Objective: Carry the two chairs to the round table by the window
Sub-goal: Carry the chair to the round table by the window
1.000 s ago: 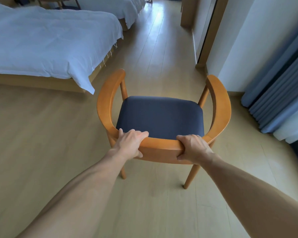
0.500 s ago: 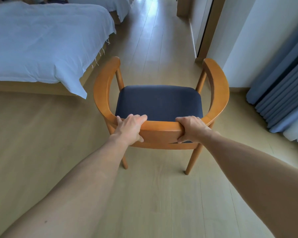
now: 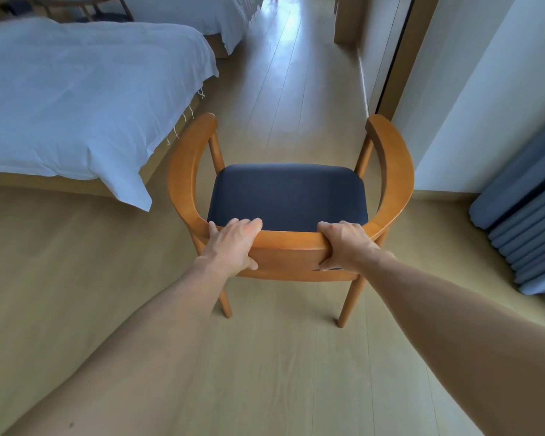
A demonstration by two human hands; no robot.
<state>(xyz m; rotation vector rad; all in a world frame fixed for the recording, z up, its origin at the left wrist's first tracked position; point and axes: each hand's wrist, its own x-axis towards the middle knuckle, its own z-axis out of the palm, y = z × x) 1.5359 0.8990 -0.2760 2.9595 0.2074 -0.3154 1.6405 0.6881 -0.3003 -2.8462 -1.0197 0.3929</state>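
Note:
A wooden armchair [image 3: 285,196] with a dark blue seat and a curved orange-brown backrest stands in front of me on the light wood floor. My left hand [image 3: 233,243] grips the backrest's top rail on its left side. On the rail's right side my right hand [image 3: 346,245] grips it, fingers curled over the top and thumb underneath. Two rear legs show below the rail. A second wooden chair [image 3: 101,7] is partly visible at the far top left, behind the bed. The round table is out of view.
A bed with white bedding [image 3: 76,99] fills the left side, its corner hanging close to the chair's left arm. A second bed [image 3: 208,14] lies farther back. A white wall corner [image 3: 453,121] and blue curtains [image 3: 529,228] stand on the right. A floor corridor [image 3: 283,73] runs ahead.
Both hands keep their hold on the backrest. The chair and I have shifted across the floor relative to the bed and curtain, and the far chair has come back into view.

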